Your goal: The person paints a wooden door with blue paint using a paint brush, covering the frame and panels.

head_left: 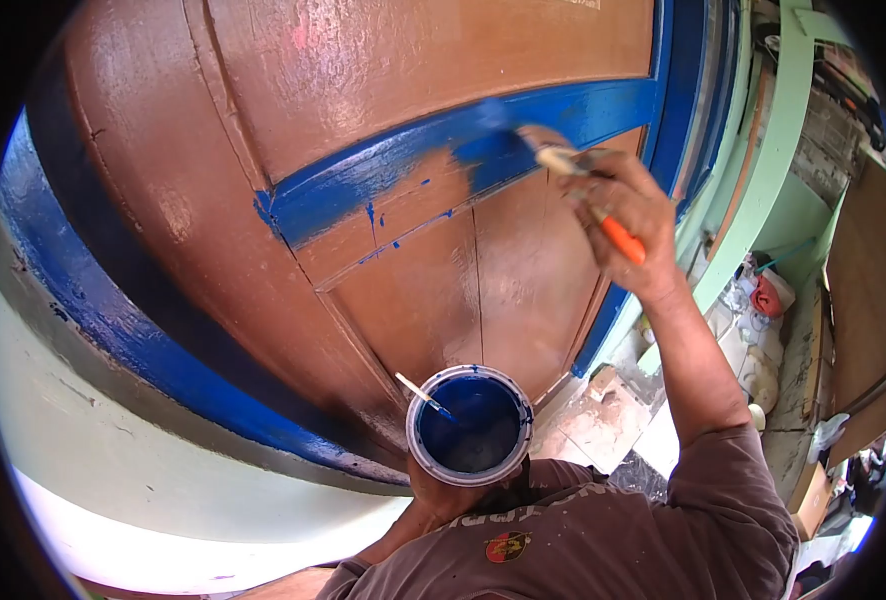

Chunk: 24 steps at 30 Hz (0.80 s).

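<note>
My right hand is closed around a paintbrush with an orange handle end. Its bristles, smeared by motion, meet the wet blue rail of a brown wooden door. Low in front of my chest, my left hand supports a round tub of blue paint from below; most of its fingers are hidden. A thin pale stick leans inside the tub, its lower end in the paint. Below the rail, brown wood shows through patchy blue strokes.
A blue door frame stands at right, beside a pale green post. Blue-painted trim curves along the left wall. Floor tiles lie below right, near assorted clutter and a brown board.
</note>
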### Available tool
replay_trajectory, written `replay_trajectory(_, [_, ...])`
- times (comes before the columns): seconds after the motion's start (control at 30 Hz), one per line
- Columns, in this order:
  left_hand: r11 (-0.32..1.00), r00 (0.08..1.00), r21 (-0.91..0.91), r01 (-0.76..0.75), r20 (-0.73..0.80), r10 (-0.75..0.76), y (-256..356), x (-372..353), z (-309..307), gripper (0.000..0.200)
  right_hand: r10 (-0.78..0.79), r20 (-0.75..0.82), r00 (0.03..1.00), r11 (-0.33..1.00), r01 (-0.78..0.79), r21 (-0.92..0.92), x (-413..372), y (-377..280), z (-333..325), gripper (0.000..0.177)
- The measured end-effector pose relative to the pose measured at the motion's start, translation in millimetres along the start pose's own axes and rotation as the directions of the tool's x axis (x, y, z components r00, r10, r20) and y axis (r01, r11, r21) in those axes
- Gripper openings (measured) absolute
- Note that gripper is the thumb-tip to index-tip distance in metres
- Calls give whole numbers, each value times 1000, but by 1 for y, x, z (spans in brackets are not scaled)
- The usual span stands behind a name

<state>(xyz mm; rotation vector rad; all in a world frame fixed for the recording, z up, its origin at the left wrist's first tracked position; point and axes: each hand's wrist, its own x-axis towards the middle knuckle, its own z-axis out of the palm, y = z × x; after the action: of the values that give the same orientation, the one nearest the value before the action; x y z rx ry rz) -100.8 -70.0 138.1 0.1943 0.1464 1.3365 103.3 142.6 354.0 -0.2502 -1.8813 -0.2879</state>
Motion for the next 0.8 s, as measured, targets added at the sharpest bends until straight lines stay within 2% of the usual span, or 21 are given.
replay_trajectory(0.03, [1000,999,-4,-8,-37,8,-1,-1,1,90,62,-61,996,998,-64,-30,-3,1,-1,22])
replay_trajectory(0.1, [1000,999,-29,6,50,-5,-1,-2,1,91,169,-189,967,979,-187,-82,-9,3,3,22])
replay_trajectory(0.13, [999,995,-41,13,95,-9,-1,-2,1,91,127,-250,960,981,-159,-111,-8,2,9,20])
replay_trajectory(0.27, [1000,998,4,21,62,-22,0,-6,-5,87,-32,-126,991,996,43,81,12,-58,41,20])
replay_trajectory(0.33, [999,999,23,26,33,-26,0,-5,-6,85,-14,-171,985,962,60,268,23,-83,51,19])
replay_trajectory(0.4, [960,996,280,1,-87,25,-2,-8,2,86,-24,-194,981,925,96,369,31,-102,51,17])
replay_trajectory(0.47, [938,985,348,-4,-160,64,-4,-9,8,84,-25,-191,981,894,108,435,32,-109,48,17])
replay_trajectory(0.53, [978,987,210,-4,-158,38,-4,-5,15,83,-16,-157,987,876,90,475,31,-112,46,21])
replay_trajectory(0.6, [999,998,27,38,-49,-37,-4,0,20,83,-26,-153,988,935,79,347,20,-61,45,18])
replay_trajectory(0.63, [994,996,-71,78,43,-75,-3,1,22,84,60,-169,984,951,-5,310,12,-44,41,16])
replay_trajectory(0.67, [996,996,-20,82,41,-81,-2,3,19,83,142,-186,972,957,-87,275,5,-29,35,14])
replay_trajectory(0.73, [993,995,80,92,34,-95,0,2,7,83,162,-271,949,977,-116,179,-2,-16,24,12])
replay_trajectory(0.8, [990,999,141,31,-18,-28,0,-5,1,86,185,-301,936,980,-198,-13,3,-23,18,13])
